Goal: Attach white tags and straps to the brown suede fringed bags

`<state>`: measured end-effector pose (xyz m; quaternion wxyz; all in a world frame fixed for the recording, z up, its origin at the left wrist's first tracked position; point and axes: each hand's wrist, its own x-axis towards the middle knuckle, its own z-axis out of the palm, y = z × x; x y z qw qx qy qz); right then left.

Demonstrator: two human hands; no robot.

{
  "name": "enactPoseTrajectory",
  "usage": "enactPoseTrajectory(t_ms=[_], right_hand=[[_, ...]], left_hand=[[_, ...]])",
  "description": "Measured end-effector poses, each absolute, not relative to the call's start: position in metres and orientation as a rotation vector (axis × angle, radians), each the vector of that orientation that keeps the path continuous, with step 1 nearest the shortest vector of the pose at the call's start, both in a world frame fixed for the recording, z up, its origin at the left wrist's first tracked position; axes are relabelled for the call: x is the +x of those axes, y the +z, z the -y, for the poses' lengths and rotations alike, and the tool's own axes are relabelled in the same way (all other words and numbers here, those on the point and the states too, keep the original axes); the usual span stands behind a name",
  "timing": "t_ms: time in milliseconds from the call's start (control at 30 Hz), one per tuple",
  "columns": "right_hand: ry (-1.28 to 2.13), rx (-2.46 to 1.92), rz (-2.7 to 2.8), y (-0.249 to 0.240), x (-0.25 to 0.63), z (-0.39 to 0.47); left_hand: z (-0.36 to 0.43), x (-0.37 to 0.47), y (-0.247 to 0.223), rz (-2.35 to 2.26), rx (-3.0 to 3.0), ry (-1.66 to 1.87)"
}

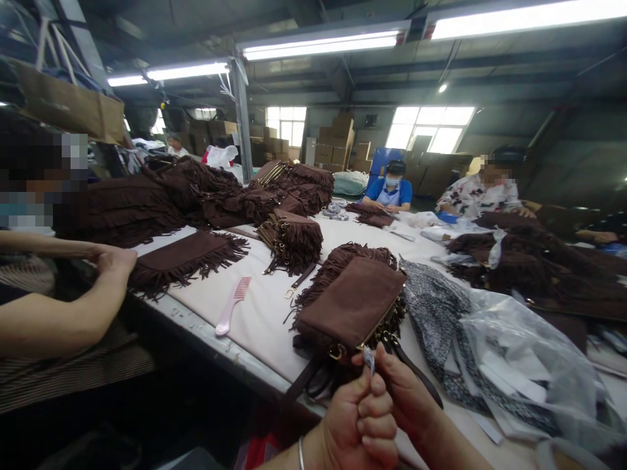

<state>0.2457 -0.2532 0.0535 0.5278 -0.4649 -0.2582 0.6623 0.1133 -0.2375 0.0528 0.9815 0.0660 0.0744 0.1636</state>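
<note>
A brown bag [350,300] with fringe and a brass zipper lies on the table edge in front of me. My left hand [356,418], with a bangle on its wrist, is closed, thumb and fingers pinching a small twisted grey strip [369,361] beside the zipper end. Close against it, my right hand [404,390] is bent with its thumb at the same strip; its other fingers are partly hidden. Whether the strip is fixed to the bag I cannot tell. A dark strap [416,375] loops down behind my right hand.
Left of the bag lie a pink comb [234,307] and a short strap with a clasp [300,281]. A co-worker's hands [115,261] rest by a fringed panel [189,258]. Stacked fringed bags [294,238] stand further back. Clear plastic [529,352] and speckled fabric [435,320] lie right.
</note>
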Motion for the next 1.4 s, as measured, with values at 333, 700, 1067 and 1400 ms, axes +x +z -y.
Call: enactPoseTrajectory(t_ms=[333, 700, 1067, 1400], right_hand=[[1.459, -1.214, 0.619, 0.046, 0.253, 0.251], [1.14, -1.391, 1.174, 0.053, 0.279, 0.244], [0.728, -1.491, 1.153, 0.106, 0.276, 0.206], [0.265, -1.535, 1.155, 0.102, 0.345, 0.153]], left_hand=[[0.243, 0.128, 0.039, -0.401, 0.379, 0.228], [0.218, 0.094, 0.016, -1.097, 1.888, 1.026], [0.208, 0.11, 0.052, -0.992, 2.398, 1.207], [0.175, 0.121, 0.046, -0.936, 2.447, 1.286]])
